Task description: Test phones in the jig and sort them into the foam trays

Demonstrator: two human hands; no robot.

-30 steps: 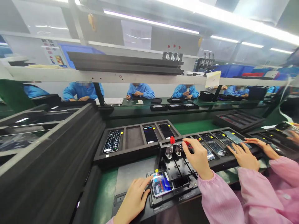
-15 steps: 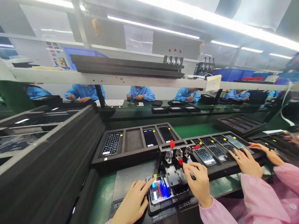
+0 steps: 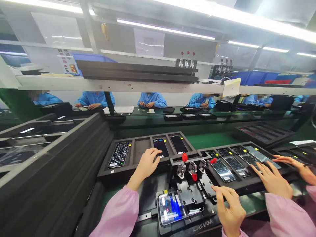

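Clock's centre on the black metal clamp fixture with red-tipped levers (image 3: 185, 194), and here's how it stands! At eight o'clock on it lies a flat glass-fronted phone with a bright blue lit screen (image 3: 170, 207), a yellow tab at its top edge, its other end running under the metal plates. Three levers, three poses: the left red tip up, the middle one down, the right one pointing out toward three.

The bare left hand in a pink sleeve (image 3: 146, 163) is out at ten o'clock, over a black foam compartment tray (image 3: 120, 173). Its fingertips are right at the lower end of a dark-screened slim phone (image 3: 160, 144) in the third compartment from the left, thumb and forefinger a little apart; whether they touch the glass, I cannot tell. Further along at ten, same tray, a phone showing a keypad-like grid (image 3: 119, 154).

Over to four o'clock, the bare right hand (image 3: 229, 207)! Forefinger pointing at the edge of the right-hand plate, fingers loosely bent, the gap to the thumb narrow; anything between them, I cannot tell.

At two o'clock, a second black foam tray with a row of phones (image 3: 247, 182). Close to three, a co-worker's hand with spread fingers (image 3: 276, 181) rests over it, and people in blue workwear (image 3: 151, 98) sit from ten to one.
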